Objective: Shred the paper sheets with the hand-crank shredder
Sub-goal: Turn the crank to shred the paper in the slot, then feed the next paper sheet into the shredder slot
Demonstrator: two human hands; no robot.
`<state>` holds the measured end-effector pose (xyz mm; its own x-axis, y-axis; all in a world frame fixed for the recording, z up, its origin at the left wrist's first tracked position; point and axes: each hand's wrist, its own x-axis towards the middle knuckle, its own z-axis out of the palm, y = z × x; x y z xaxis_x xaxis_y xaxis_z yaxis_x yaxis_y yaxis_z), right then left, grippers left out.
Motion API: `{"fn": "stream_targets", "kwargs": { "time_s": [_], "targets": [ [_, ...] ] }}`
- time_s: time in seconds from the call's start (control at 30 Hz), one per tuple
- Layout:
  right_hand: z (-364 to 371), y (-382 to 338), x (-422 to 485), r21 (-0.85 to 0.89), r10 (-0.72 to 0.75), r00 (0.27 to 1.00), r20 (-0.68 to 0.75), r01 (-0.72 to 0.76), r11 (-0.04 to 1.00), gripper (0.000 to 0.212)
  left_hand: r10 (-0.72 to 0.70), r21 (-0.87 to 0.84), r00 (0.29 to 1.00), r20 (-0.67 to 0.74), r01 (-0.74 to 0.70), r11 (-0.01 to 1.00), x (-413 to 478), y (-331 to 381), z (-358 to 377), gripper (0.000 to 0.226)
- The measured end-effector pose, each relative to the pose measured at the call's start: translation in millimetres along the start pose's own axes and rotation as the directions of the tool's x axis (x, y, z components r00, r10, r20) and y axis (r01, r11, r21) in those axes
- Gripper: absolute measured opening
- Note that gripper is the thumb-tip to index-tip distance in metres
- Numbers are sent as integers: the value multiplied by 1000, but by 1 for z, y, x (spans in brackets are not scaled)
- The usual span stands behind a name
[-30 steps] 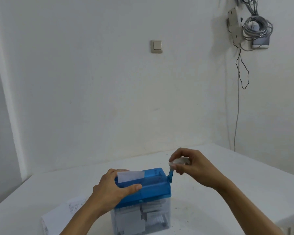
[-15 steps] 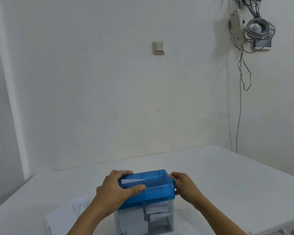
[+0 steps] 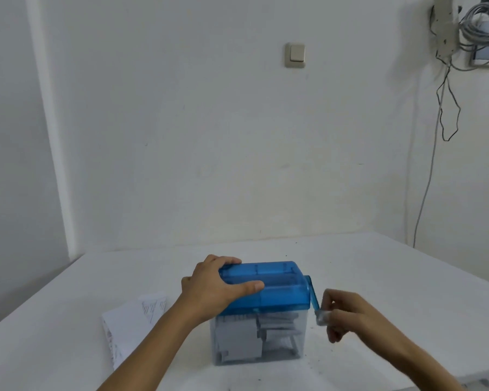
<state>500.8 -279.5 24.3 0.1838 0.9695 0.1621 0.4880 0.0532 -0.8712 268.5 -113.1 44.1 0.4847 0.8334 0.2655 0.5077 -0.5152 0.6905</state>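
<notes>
The hand-crank shredder stands on the white table (image 3: 378, 277): a blue top (image 3: 277, 289) over a clear bin (image 3: 280, 340) that holds paper strips and pieces. My left hand (image 3: 212, 286) grips the left end of the blue top, thumb across the front, fingers over the back. The blue crank arm (image 3: 313, 294) points down and right. My right hand (image 3: 347, 314) pinches the clear knob (image 3: 321, 317) at the crank's end. No paper shows above the feed slot.
A stack of printed paper sheets (image 3: 130, 323) lies on the table left of the shredder. Small paper specks dot the table near the bin. A wall with a light switch (image 3: 295, 55) is behind, cables (image 3: 446, 108) hang at the right corner.
The paper strip that stuck out of the slot has gone down into the shredder. My right hand has swung the crank from the top round to the lower right.
</notes>
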Motion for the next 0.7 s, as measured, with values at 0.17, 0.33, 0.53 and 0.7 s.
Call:
{"fn": "stream_targets", "kwargs": {
  "time_s": [0.17, 0.33, 0.53, 0.7],
  "targets": [
    [-33, -35, 15, -138, -170, 978, -118, 153, 979, 34, -2, 1, 999, 43, 2, 1000, 0, -1, -3, 91],
    [-32, -35, 53, -13, -118, 958, -263, 119, 993, 36, -16, -12, 999, 37, 16, 1000, 1, 0, -3, 84],
    [-10, -23, 93, -53, -50, 926, -375, 33, 998, 31, -25, 21, 998, 63, 24, 999, -2, 4, -5, 73],
    [0, 1, 124, -254, 120, 951, -287, -196, 947, 30, -28, 31, 998, 53, 26, 999, -3, 4, -5, 79]
  ]
}}
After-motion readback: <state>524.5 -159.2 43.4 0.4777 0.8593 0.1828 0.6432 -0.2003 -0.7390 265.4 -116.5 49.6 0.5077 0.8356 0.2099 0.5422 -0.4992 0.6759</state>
